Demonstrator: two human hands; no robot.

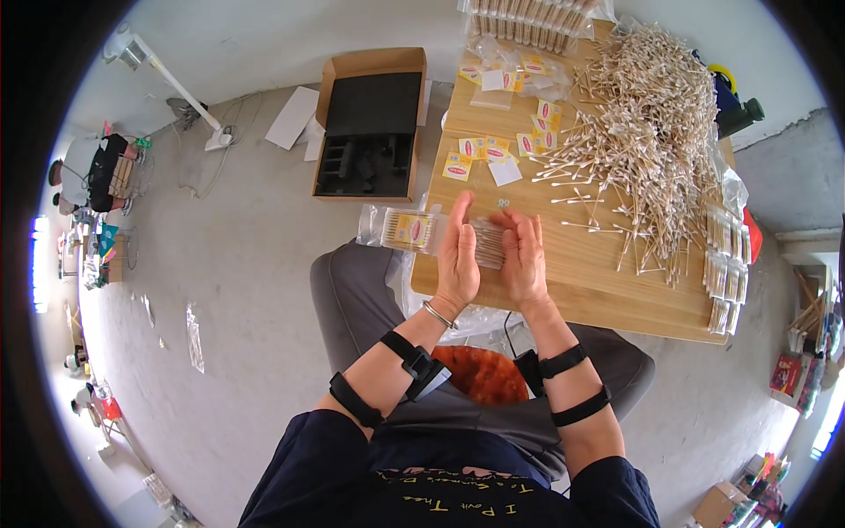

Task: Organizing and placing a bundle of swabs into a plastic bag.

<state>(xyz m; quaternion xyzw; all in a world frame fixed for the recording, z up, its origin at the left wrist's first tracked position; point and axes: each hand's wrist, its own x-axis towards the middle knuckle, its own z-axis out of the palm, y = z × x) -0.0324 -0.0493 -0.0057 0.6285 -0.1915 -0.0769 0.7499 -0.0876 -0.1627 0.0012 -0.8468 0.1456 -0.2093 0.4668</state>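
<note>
A bundle of cotton swabs (pixel 489 243) is between my two hands at the near left part of the wooden table (pixel 581 295). My left hand (pixel 459 260) stands on edge against one end of the bundle, its fingers nearly straight. Against the other end is my right hand (pixel 525 260), with fingers slightly bent over the swabs. Together the palms hold the bundle from both sides. Just left of my left hand, a clear plastic bag of swabs with a yellow card (pixel 410 231) juts past the table's edge above my leg.
A large heap of loose cotton swabs (pixel 656 132) covers the table's right side. Yellow cards (pixel 473 148) lie scattered farther back. Filled packs (pixel 726 264) line the right edge, with more packs (pixel 532 22) at the back. An open cardboard box (pixel 370 123) sits left of the table.
</note>
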